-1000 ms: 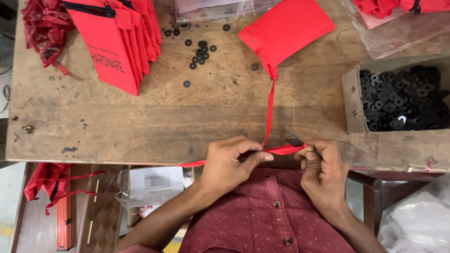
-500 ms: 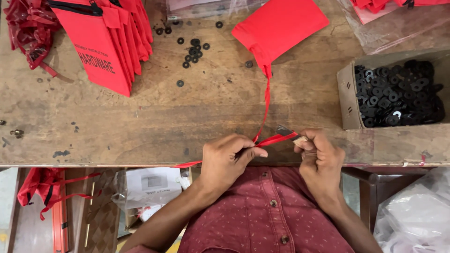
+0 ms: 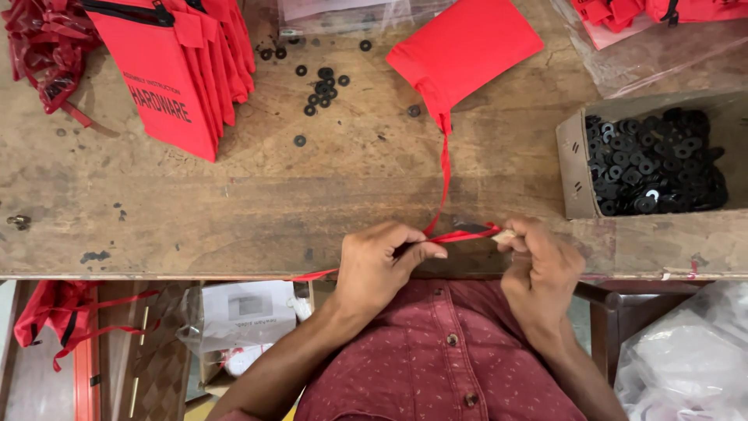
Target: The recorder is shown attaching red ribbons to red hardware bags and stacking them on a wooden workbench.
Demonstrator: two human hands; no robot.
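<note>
Head view showed a red cord (image 3: 444,168) running down from a red bag (image 3: 467,47) to the near edge of the table (image 3: 234,210). Both hands met there, and the cord bent sideways between them. The left hand (image 3: 382,261) pinched the cord between thumb and fingers. The right hand (image 3: 541,265) was curled shut, with the cord end and a small pale piece at its fingertips; what that piece was could not be told.

Since the earlier pictures, little had changed. A second before, the hands were already at the same edge with the cord pulled between them. The bag sat in about the same spot on the table, and the cord ran much the same way. The hands seemed to be busy with small finger work on the cord end, not with moving the bag.

Black rings (image 3: 321,86) lay loose beside the bag. A box (image 3: 576,168) full of more rings stood to the right. A stack of red pouches (image 3: 175,74) lay at the far left, with a red tangle (image 3: 43,47) next to it.
</note>
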